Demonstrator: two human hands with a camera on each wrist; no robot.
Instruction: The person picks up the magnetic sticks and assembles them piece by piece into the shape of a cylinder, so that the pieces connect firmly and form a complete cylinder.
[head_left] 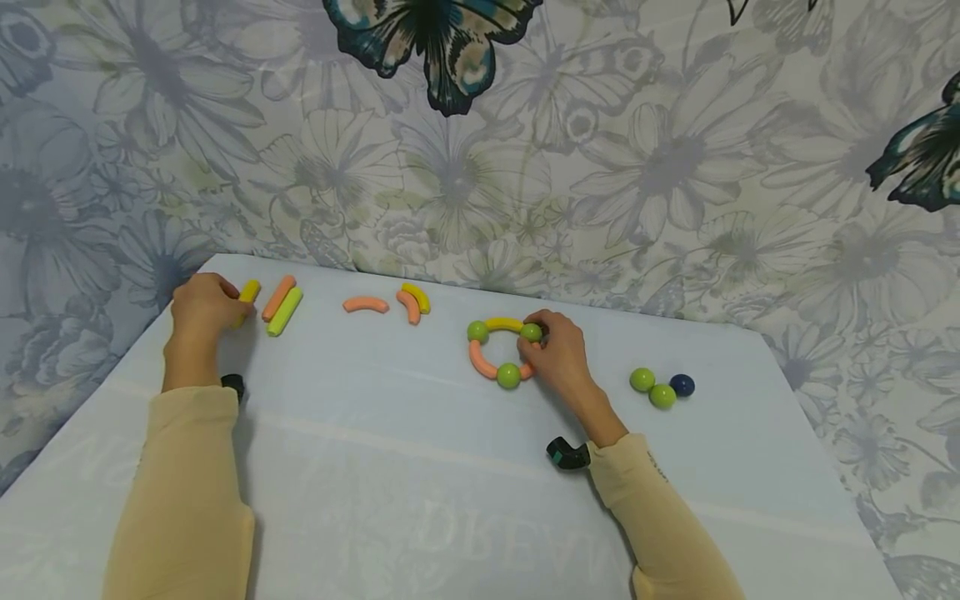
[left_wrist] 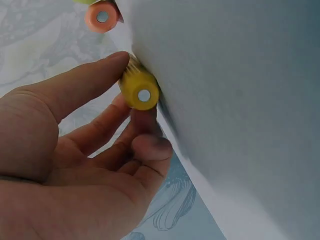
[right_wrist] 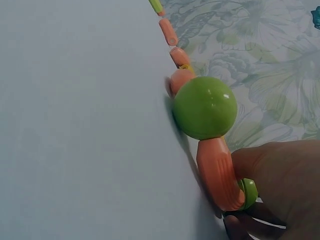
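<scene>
At the table's far left, my left hand (head_left: pixel 204 307) pinches a yellow magnetic stick (left_wrist: pixel 142 94) between thumb and fingers; a round silver magnet shows in its end. My right hand (head_left: pixel 561 354) holds a green ball (head_left: pixel 531 332) on the right side of a ring, thumb inside the ring. That ring joins a yellow curved stick (head_left: pixel 503 323), two orange curved sticks (head_left: pixel 481 360) and three green balls, one of them the front ball (head_left: pixel 508 376). In the right wrist view, the front ball (right_wrist: pixel 205 107) and an orange curved stick (right_wrist: pixel 216 172) show large before the fingers.
Beside the left hand lie a straight orange stick (head_left: pixel 279 297) and a lime stick (head_left: pixel 285 312). Toward the middle are two orange curved sticks (head_left: pixel 366 305) and a yellow one (head_left: pixel 417 297). Two green balls (head_left: pixel 642 380) and a dark blue ball (head_left: pixel 682 385) sit to the right. A patterned wall stands behind.
</scene>
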